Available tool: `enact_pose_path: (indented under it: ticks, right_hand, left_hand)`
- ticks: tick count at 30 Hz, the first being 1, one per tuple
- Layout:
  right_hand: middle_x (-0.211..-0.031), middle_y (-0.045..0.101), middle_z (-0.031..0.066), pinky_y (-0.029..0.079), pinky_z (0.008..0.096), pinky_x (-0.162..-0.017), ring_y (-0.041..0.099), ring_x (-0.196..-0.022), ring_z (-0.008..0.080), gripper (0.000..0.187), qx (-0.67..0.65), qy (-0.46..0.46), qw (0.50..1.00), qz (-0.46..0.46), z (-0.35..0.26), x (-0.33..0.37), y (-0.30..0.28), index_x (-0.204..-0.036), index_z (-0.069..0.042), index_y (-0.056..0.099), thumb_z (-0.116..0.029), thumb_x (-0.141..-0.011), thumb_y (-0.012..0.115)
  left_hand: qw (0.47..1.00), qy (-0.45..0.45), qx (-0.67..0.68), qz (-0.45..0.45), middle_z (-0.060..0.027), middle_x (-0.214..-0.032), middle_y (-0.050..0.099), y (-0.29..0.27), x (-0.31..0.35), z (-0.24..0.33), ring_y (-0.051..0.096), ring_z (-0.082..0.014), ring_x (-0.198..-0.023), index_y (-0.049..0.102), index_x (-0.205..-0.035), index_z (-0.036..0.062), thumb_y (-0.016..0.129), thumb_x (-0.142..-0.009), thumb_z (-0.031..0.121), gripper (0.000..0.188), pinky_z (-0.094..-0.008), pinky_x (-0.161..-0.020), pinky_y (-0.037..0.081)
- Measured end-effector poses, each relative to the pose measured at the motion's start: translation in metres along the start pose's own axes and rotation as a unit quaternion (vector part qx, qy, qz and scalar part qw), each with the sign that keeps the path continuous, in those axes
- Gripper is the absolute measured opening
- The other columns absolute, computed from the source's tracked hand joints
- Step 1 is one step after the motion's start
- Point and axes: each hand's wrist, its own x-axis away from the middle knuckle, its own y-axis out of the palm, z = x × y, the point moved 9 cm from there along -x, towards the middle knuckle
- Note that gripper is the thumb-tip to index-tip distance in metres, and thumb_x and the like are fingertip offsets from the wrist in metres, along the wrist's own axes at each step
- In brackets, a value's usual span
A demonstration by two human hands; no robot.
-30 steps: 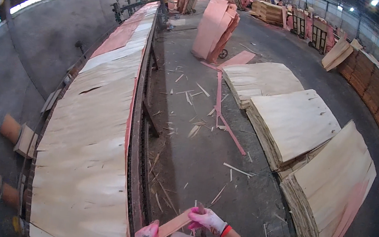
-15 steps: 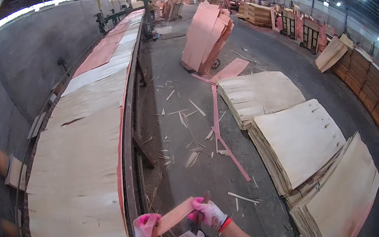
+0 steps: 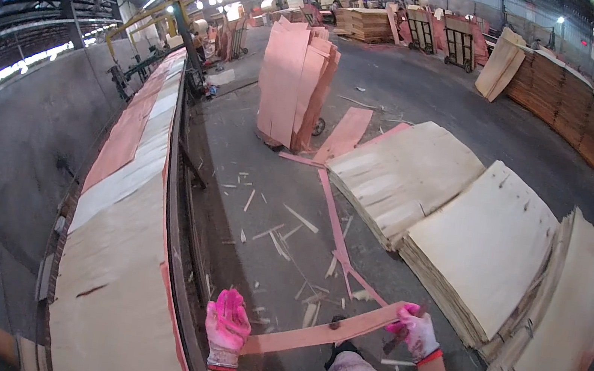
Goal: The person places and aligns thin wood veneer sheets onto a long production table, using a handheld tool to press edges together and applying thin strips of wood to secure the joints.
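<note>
A long thin pinkish strip of wood veneer (image 3: 322, 333) stretches across in front of me, held at both ends. My left hand (image 3: 227, 327), in a pink-stained glove, grips its lower left end beside the conveyor. My right hand (image 3: 413, 331), also gloved, with a red cuff, grips the higher right end. The strip hangs above the concrete floor.
A long conveyor (image 3: 115, 236) carrying a veneer sheet runs along my left. Three stacks of pale veneer sheets (image 3: 486, 242) lie on the right. A cart of upright pink veneer (image 3: 296, 87) stands ahead. Veneer scraps (image 3: 282, 236) litter the floor.
The strip has come up and away from the conveyor edge, now spread wider between my hands. My view has tilted up and turned a little rightward.
</note>
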Motion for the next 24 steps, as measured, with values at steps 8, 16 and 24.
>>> enact_pose_path:
  ticks: [8, 16, 24]
  right_hand:
    - [-0.088, 0.064, 0.0098, 0.057, 0.0338, -0.061, 0.066, -0.069, 0.0235, 0.019, -0.010, 0.006, 0.998, -0.055, -0.036, -0.216, 0.125, -0.102, 0.000, 0.059, -0.012, -0.087, 0.064]
    - [-0.090, 0.062, 0.0069, 0.057, 0.0324, -0.063, 0.066, -0.068, 0.0196, 0.026, 0.047, 0.184, 0.956, -0.225, -0.027, -0.343, 0.355, -0.107, 0.000, 0.056, -0.014, -0.087, 0.065]
    - [-0.105, 0.063, 0.0099, 0.054, 0.0298, -0.072, 0.064, -0.076, 0.0155, 0.047, 0.089, 0.179, 0.921, -0.333, -0.036, -0.487, 0.508, -0.120, -0.002, 0.053, -0.033, -0.087, 0.066]
  left_hand:
    - [0.729, 0.145, -0.662, 0.095, -0.0172, -0.133, 0.046, -0.049, -0.154, 0.051, 0.049, -0.0267, -0.116, 0.035, -0.138, 0.0003, 0.075, -0.077, 0.018, 0.075, -0.0361, -0.092, 0.045]
    - [0.252, 0.229, -0.940, -0.030, -0.0276, -0.138, 0.036, 0.054, -0.293, 0.053, 0.035, -0.0439, -0.129, 0.025, -0.141, -0.0048, 0.079, -0.050, 0.061, 0.124, -0.0497, -0.105, 0.033]
    - [0.444, 0.199, -0.872, -0.056, -0.0119, -0.104, 0.065, 0.034, -0.497, 0.124, 0.063, -0.0181, -0.087, 0.059, -0.118, 0.0009, 0.055, -0.083, 0.003, 0.036, -0.0281, -0.074, 0.050]
